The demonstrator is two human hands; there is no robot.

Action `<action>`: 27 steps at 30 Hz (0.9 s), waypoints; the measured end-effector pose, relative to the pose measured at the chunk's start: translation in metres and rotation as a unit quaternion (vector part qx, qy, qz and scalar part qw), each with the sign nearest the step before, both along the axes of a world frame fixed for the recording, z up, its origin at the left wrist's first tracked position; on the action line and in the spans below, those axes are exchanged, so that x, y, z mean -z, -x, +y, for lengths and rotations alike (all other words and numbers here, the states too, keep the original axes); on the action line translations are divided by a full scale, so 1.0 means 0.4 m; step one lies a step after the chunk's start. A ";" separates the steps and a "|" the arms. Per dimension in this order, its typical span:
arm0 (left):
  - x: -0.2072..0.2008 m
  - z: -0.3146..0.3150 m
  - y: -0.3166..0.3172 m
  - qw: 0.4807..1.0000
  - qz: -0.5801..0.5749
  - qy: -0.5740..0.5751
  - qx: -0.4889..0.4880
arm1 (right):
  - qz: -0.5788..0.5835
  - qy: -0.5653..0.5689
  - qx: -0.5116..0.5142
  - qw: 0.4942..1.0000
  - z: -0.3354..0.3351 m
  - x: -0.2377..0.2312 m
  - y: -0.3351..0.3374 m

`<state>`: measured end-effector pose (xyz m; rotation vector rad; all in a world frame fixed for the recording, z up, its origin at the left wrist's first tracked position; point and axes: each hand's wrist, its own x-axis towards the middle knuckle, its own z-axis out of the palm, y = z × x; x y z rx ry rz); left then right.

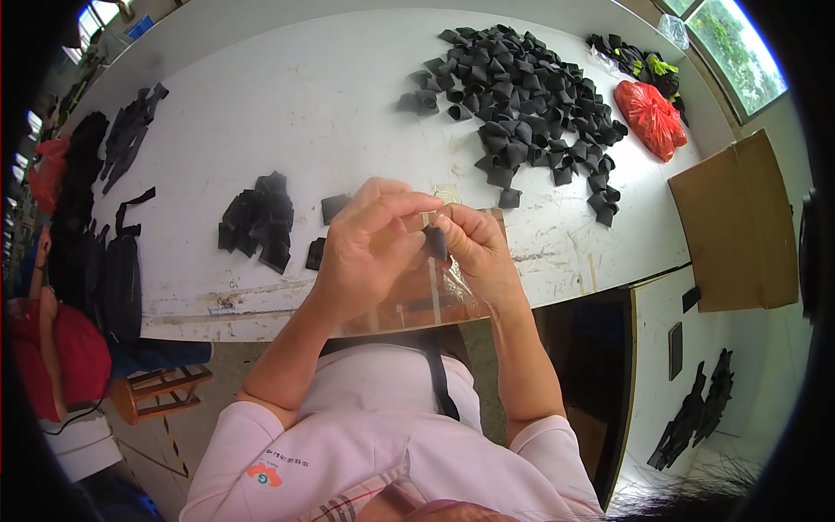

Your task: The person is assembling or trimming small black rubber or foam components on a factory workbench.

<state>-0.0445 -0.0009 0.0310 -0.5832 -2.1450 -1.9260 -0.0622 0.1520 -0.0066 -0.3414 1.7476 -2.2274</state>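
Close together over the front of the white table, both my hands work on a small folded piece of black fabric [437,244]. My right hand [481,252] pinches it between thumb and fingers. Against its other side, the thumb and fingertips of my left hand [370,244] are closed, partly hidden behind one another. Beneath lies a brown board [409,300] with clear tape on it. Flat black fabric pieces [258,219] lie stacked to the left, and a couple of loose pieces [335,207] rest beside my left hand. A large heap of folded black pieces [522,104] spreads at the far right.
The white table [261,104] has a red plastic bag [651,120] at its far right. A cardboard box [739,226] stands at the right. Black strips [130,135] lie along the left side. Another person in red [56,357] sits left, near a wooden stool [161,391].
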 end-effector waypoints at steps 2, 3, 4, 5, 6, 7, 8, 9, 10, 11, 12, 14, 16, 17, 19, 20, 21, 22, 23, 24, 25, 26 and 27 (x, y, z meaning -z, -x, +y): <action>-0.011 -0.003 0.007 0.999 0.024 0.002 0.044 | 0.023 -0.012 0.032 0.999 0.000 -0.017 -0.014; -0.013 -0.003 0.010 0.995 0.046 0.004 0.089 | 0.043 -0.025 0.065 0.997 0.001 -0.028 -0.022; -0.010 -0.003 0.007 0.995 0.047 0.006 0.086 | 0.063 -0.037 0.093 0.993 -0.002 -0.039 -0.030; -0.001 -0.002 0.004 0.996 0.017 -0.031 0.083 | 0.064 -0.036 0.090 0.993 -0.005 -0.047 -0.041; 0.006 -0.002 0.001 0.994 -0.014 -0.068 0.081 | 0.107 -0.052 0.137 0.983 -0.009 -0.053 -0.056; 0.014 -0.001 0.001 0.994 -0.013 -0.068 0.082 | 0.149 -0.070 0.186 0.969 -0.008 -0.059 -0.062; 0.021 0.000 0.000 0.983 -0.047 -0.164 0.071 | 0.149 -0.070 0.186 0.968 -0.007 -0.065 -0.062; 0.026 0.001 0.000 0.961 -0.080 -0.258 0.059 | 0.273 -0.155 0.194 0.930 -0.007 -0.071 -0.061; 0.028 0.001 -0.001 0.961 -0.081 -0.257 0.059 | 0.389 -0.235 0.197 0.869 -0.008 -0.080 -0.062; 0.029 0.001 -0.002 0.938 -0.106 -0.324 0.067 | 0.367 -0.247 0.208 0.873 -0.019 -0.095 -0.071; 0.030 0.000 -0.004 0.909 -0.130 -0.389 0.073 | 0.366 -0.246 0.208 0.873 -0.020 -0.095 -0.071; 0.034 0.002 -0.012 0.897 -0.157 -0.406 0.072 | 0.398 -0.284 0.232 0.841 -0.022 -0.094 -0.069; 0.042 0.003 -0.017 0.892 -0.165 -0.415 0.074 | 0.409 -0.284 0.230 0.836 -0.017 -0.087 -0.062; 0.049 0.003 -0.021 0.891 -0.166 -0.416 0.071 | 0.421 -0.285 0.228 0.830 -0.017 -0.081 -0.060; 0.063 0.006 -0.025 0.916 -0.143 -0.370 0.052 | 0.401 -0.260 0.230 0.848 -0.020 -0.051 -0.063; 0.068 0.007 -0.026 0.916 -0.143 -0.372 0.051 | 0.380 -0.235 0.234 0.863 -0.020 -0.042 -0.066; 0.072 0.008 -0.027 0.924 -0.136 -0.354 0.047 | 0.380 -0.236 0.233 0.863 -0.022 -0.040 -0.068; 0.072 0.007 -0.024 0.932 -0.128 -0.335 0.043 | 0.384 -0.244 0.241 0.857 -0.026 -0.039 -0.067; 0.069 0.006 -0.020 0.932 -0.127 -0.336 0.042 | 0.389 -0.251 0.250 0.851 -0.028 -0.040 -0.066; 0.063 0.005 -0.014 0.943 -0.120 -0.306 0.046 | 0.390 -0.250 0.250 0.850 -0.026 -0.045 -0.069; 0.058 0.001 -0.009 0.953 -0.115 -0.276 0.048 | 0.362 -0.268 0.241 0.860 -0.023 -0.050 -0.075; 0.047 -0.002 -0.002 0.953 -0.115 -0.276 0.046 | 0.332 -0.286 0.231 0.868 -0.021 -0.056 -0.077; 0.030 -0.006 0.008 0.976 -0.094 -0.190 0.052 | 0.332 -0.286 0.230 0.869 -0.020 -0.063 -0.074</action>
